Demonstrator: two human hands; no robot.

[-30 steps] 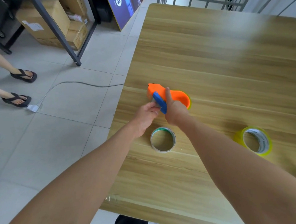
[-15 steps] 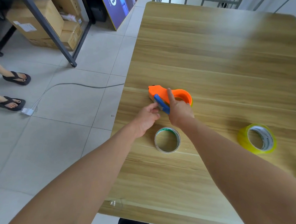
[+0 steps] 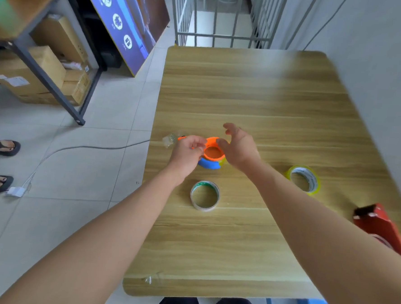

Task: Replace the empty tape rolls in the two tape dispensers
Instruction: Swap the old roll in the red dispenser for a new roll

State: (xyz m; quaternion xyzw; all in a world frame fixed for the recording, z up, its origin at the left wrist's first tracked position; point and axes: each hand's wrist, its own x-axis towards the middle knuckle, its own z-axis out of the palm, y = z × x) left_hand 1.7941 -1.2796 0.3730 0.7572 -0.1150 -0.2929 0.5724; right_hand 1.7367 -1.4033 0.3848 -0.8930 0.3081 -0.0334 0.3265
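Note:
An orange tape dispenser with a blue handle lies on the wooden table, its round ring facing up. My left hand pinches its front end, where a crumpled bit of clear tape sticks out to the left. My right hand hovers over the ring's right side with fingers spread, the thumb at the rim. A clear tape roll with a green-white core lies just in front of the dispenser. A yellow tape roll lies to the right. A red tape dispenser sits at the right edge, partly behind my forearm.
The table's left edge runs just beside my left hand, with tiled floor, a grey cable and a person's sandalled feet beyond. A scrap of clear tape clings to the front edge. A wall borders the table's right side.
The orange dispenser has been turned so its ring faces up. My right hand has let go of the blue handle and spread open. The red dispenser has come into view.

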